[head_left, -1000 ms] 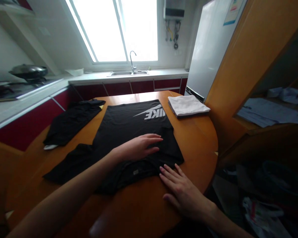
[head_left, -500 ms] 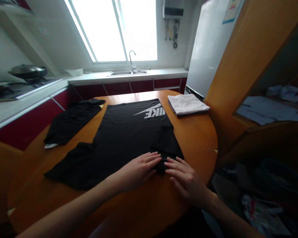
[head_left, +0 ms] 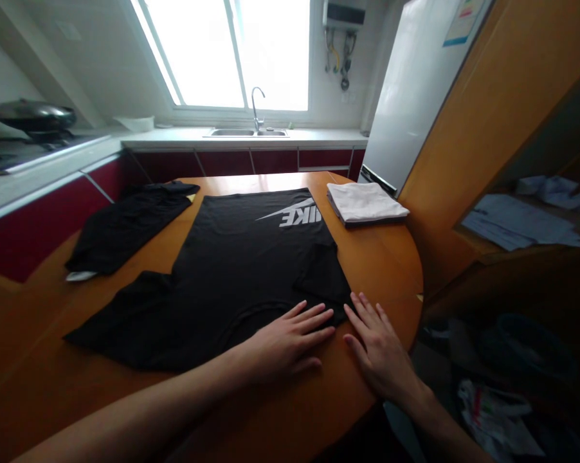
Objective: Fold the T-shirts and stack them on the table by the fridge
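Observation:
A black T-shirt with a white logo print lies spread on the wooden table, its right side folded inward with the sleeve on top. Its neckline faces me, partly covered by my left forearm. My left hand rests flat, fingers apart, on the near right part of the shirt by the collar. Just right of it, my right hand is open, with its fingertips at the shirt's right edge and the palm over the table. Neither hand grips the cloth.
A folded stack of clothes, white on top, sits at the table's far right. Another black garment lies at the left. Around the round table are a counter with a sink, a fridge and a stove with a wok.
My right hand has moved right to the shirt's edge. My left hand has slid slightly right with its fingers more spread, and the collar now shows. The view has shifted slightly.

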A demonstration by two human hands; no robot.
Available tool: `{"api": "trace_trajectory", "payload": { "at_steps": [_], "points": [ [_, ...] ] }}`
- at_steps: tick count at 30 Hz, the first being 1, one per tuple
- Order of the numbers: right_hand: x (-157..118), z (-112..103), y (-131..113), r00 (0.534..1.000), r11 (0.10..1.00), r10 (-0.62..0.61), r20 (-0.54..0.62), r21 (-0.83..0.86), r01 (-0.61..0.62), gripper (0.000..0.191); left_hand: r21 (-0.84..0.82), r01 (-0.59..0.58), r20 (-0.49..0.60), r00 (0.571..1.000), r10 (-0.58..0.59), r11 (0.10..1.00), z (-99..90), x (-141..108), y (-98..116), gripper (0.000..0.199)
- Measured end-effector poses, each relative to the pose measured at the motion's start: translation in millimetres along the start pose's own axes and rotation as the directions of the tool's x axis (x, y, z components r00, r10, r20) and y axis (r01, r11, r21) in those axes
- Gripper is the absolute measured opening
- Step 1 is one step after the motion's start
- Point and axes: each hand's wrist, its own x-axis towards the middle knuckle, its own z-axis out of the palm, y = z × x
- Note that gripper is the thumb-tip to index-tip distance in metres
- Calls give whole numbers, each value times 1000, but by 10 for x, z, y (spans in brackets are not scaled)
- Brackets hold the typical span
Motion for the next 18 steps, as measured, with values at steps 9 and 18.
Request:
{"api": "trace_trajectory", "payload": {
  "at_steps": [9,18],
  "points": [
    [-34,30,8,1000,1000,7,10,20,-7,57,-65,-46,-23,999,45,997,65,-2,-17,63],
    [968,-283,28,993,998,20,-114,60,-13,60,-71,-41,-12,999,40,997,16,-10,6,60]
  ]
}}
